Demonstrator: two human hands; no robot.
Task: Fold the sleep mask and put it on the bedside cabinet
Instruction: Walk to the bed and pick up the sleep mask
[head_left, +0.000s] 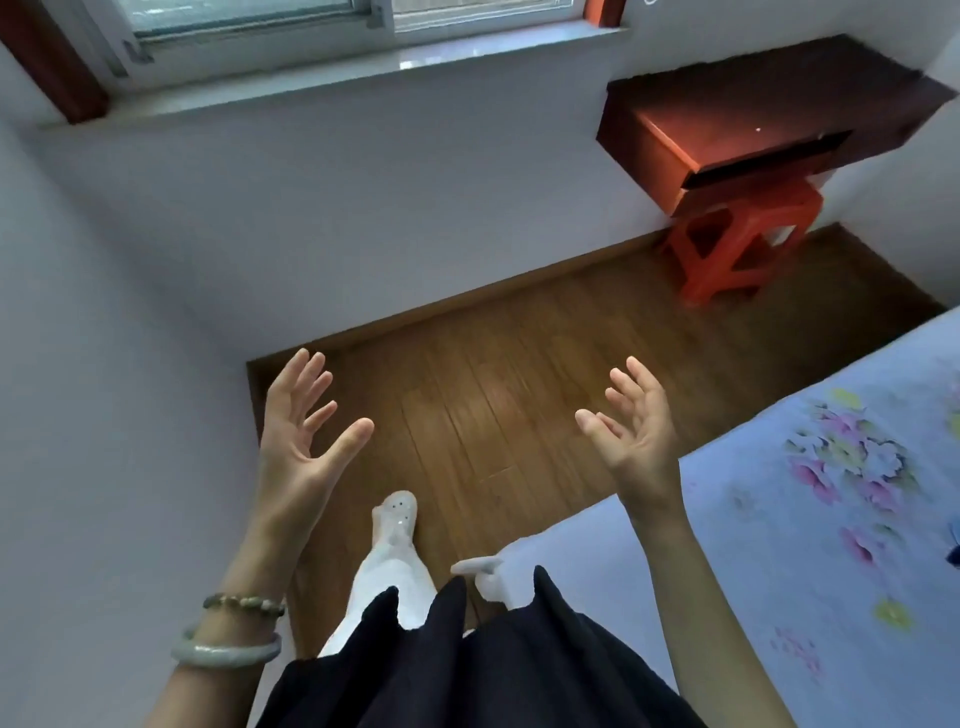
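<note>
My left hand (304, 441) and my right hand (631, 434) are raised in front of me, palms facing each other, fingers spread, holding nothing. Both hover over the wooden floor. The dark red-brown bedside cabinet (753, 109) stands at the upper right against the wall, far beyond my right hand. A small dark blue thing (954, 551) shows at the right edge on the bed; I cannot tell whether it is the sleep mask.
A bed with a pale blue flowered sheet (810, 519) fills the lower right. An orange plastic stool (737, 244) sits under the cabinet. A white wall (104, 415) runs along the left, a window sill (337, 67) across the top. Wooden floor (493, 389) lies between.
</note>
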